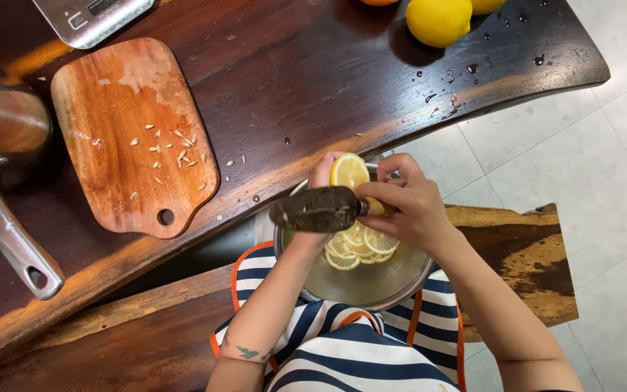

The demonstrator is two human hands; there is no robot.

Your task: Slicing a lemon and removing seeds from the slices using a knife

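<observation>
My left hand (320, 174) holds a lemon slice (349, 171) upright over a steel bowl (371, 287) that rests on my lap. My right hand (408, 205) grips a knife whose dark blade (317, 210) lies flat across the bowl, pointing left, just under the slice. Several lemon slices (361, 245) lie inside the bowl.
A wooden cutting board (133, 138) scattered with lemon seeds lies on the dark wooden table (292, 80). A steel pot with a long handle (9, 232) stands at the left. A kitchen scale (92, 18) sits at the back, whole lemons (438, 20) at the back right. A wooden bench (524, 254) is below.
</observation>
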